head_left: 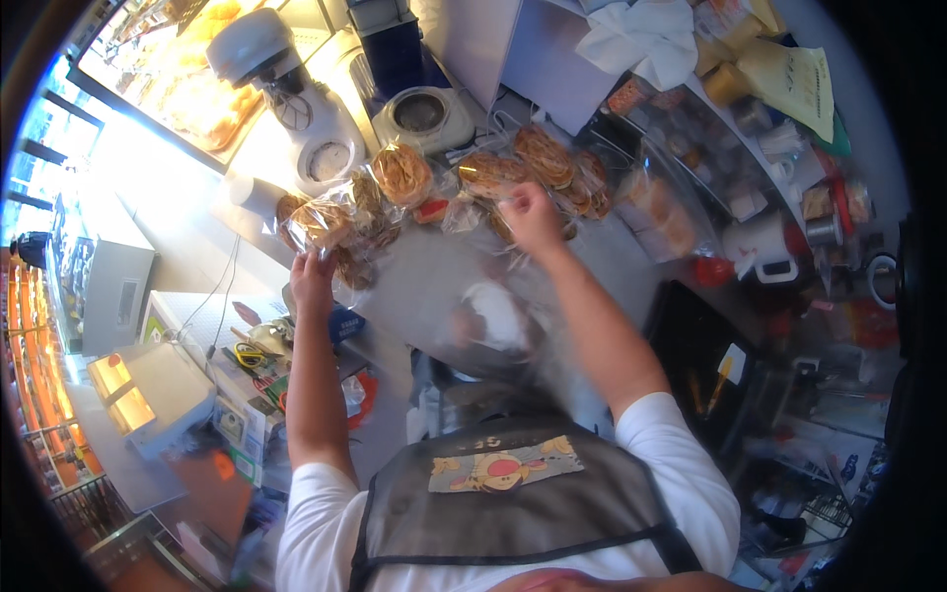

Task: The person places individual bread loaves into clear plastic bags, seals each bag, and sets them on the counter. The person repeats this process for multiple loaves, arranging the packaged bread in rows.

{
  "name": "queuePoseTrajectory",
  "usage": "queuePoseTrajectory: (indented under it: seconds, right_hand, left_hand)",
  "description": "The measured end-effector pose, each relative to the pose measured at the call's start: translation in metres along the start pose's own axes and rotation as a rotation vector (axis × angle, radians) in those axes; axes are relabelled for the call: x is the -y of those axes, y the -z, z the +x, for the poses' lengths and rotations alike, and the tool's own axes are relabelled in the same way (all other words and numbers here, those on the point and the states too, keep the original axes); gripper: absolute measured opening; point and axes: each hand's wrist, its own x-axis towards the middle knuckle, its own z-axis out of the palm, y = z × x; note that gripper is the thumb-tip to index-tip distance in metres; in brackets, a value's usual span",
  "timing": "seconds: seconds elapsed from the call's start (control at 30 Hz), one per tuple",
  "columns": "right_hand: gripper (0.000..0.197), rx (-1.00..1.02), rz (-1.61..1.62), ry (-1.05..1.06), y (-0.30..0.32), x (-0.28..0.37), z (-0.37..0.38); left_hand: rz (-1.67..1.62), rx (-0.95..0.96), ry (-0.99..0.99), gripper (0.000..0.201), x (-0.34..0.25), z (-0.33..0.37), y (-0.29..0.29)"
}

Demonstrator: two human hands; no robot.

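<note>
My left hand (313,281) reaches to the left end of a row of bread in clear plastic bags. Its fingers close on the lower edge of a bagged brown bread (323,223). Farther right, my right hand (535,219) is raised with thumb and fingertips pinched together. A small pale bit shows at those fingertips, too small to make out. Just beyond them lies another bagged bread (490,172). Between the hands stand a round bagged bread (401,176) and a small red and white packet (431,210). More bagged bread (543,156) lies to the right.
Behind the bread stand a white stand mixer (252,49) and a white kitchen scale (424,116). A red and white jug (762,247) and a black tray (695,345) are at right. Yellow-handled scissors (249,355) lie at left. The grey worktop (424,271) is partly blurred.
</note>
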Motion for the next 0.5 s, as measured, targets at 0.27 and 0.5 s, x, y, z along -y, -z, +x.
queuePoseTrajectory:
  seconds: [0.27, 0.5]
  right_hand:
    - [0.035, 0.188, 0.072, -0.114, -0.005, -0.045, 0.053]
    - [0.03, 0.125, 0.334, 0.018, -0.007, -0.017, 0.042]
  left_hand:
    - [0.913, -0.182, 0.001, 0.049, 0.023, 0.041, 0.035]
    - [0.992, -0.397, -0.405, 0.049, 0.042, -0.029, 0.027]
